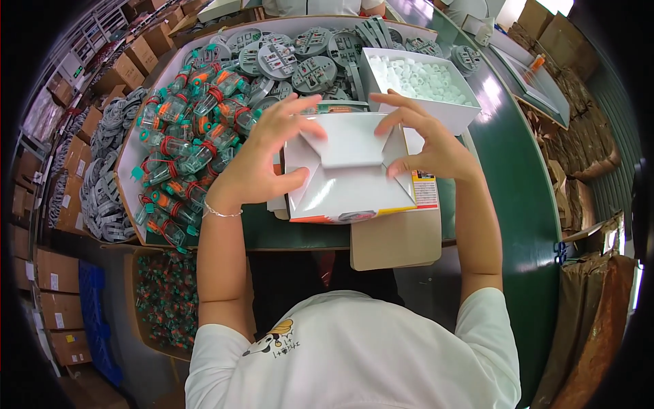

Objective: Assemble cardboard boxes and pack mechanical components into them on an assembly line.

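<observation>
In front of me a small cardboard box (pixel 354 187) gapes upward, white inside, with printed orange and yellow on its outer side. My left hand (pixel 276 153) is at its left rim, fingers spread and curved, thumb and a fingertip over the opening. Mirroring it at the right rim is my right hand (pixel 432 146), its thumb and fingers also apart and reaching over the inner walls. Whether the fingertips press on the walls is hard to tell. Flat printed cardboard pieces (pixel 398 238) lie under the box, jutting past the table's near edge.
Left is a heap of clear bottle-like parts (pixel 197 153) with teal caps and red cords. Grey round parts (pixel 313 71) are piled behind. A white box (pixel 470 112) holds small white pieces. The green table (pixel 504 198) runs right; a carton (pixel 139 300) stands low left. Another person (pixel 313 7) is opposite.
</observation>
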### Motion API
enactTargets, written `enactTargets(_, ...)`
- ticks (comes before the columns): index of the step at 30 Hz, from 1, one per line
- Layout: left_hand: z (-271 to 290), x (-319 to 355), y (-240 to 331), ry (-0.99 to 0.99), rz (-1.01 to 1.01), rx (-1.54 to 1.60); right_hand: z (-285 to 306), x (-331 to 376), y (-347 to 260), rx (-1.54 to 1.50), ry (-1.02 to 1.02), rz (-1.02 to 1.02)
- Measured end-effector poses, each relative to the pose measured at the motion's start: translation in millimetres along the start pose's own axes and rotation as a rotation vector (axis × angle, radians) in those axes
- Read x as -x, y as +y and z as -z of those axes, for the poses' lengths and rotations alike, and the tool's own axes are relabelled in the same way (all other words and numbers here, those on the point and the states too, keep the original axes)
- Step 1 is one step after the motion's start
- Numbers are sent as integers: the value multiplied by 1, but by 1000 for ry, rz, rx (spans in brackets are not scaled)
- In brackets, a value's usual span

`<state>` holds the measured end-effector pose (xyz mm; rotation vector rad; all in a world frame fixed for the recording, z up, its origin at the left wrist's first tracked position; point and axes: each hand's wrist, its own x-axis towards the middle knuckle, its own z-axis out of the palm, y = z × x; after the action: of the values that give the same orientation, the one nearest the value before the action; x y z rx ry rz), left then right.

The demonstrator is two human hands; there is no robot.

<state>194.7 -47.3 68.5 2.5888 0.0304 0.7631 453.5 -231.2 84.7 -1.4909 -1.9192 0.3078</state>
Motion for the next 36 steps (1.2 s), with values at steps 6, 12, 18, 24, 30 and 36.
enactTargets(6, -13, -5, 26, -131, 140, -110, -30, -21, -14, 176, 66, -100)
enactTargets(12, -20, -2, 45, -140, 88, -246, -48, -23, -29, 462, 112, -88)
enactTargets(18, -24, -7, 60, -167, 133, -389, -38, -17, -23, 309, 155, -54)
enactTargets(24, 9, 3, 57, 131, 67, -141, -16, 19, -31, -348, 789, -132)
enactTargets(30, -43, 8, 53, 472, 124, 197, -60, 22, -94, -577, 747, 70)
enactTargets(36, -89, 36, 42, 890, 14, 357, -55, 22, -66, 282, 221, 90)
